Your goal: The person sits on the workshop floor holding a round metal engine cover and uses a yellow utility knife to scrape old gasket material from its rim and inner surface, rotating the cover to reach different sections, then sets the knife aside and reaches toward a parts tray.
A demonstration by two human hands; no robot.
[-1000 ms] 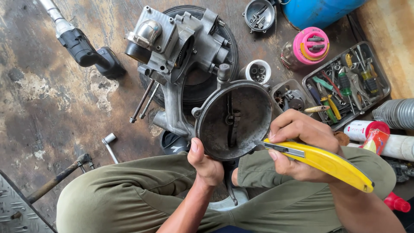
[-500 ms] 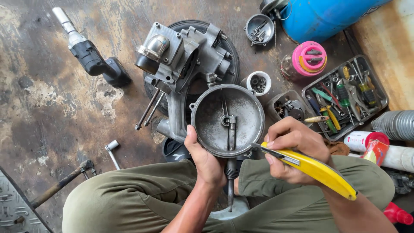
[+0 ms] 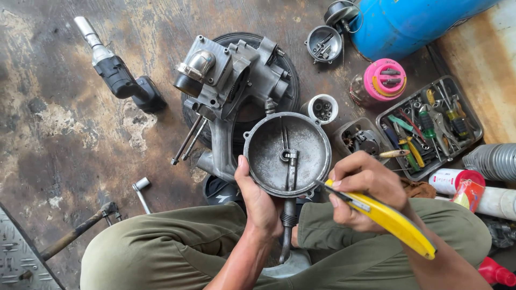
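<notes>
Dirty concrete floor lies under the person's knees. Left hand (image 3: 262,207) fingers clamp the round metal cover (image 3: 286,154) from below. Right hand (image 3: 365,190) fingers grip a yellow knife (image 3: 388,217), its blade pointing left at the cover's rim.

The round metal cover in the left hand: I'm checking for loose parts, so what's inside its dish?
Inside the round metal cover, a metal bar with a small bracket runs down the dusty grey middle. The knife tip touches its lower right rim. Its underside is hidden.
</notes>
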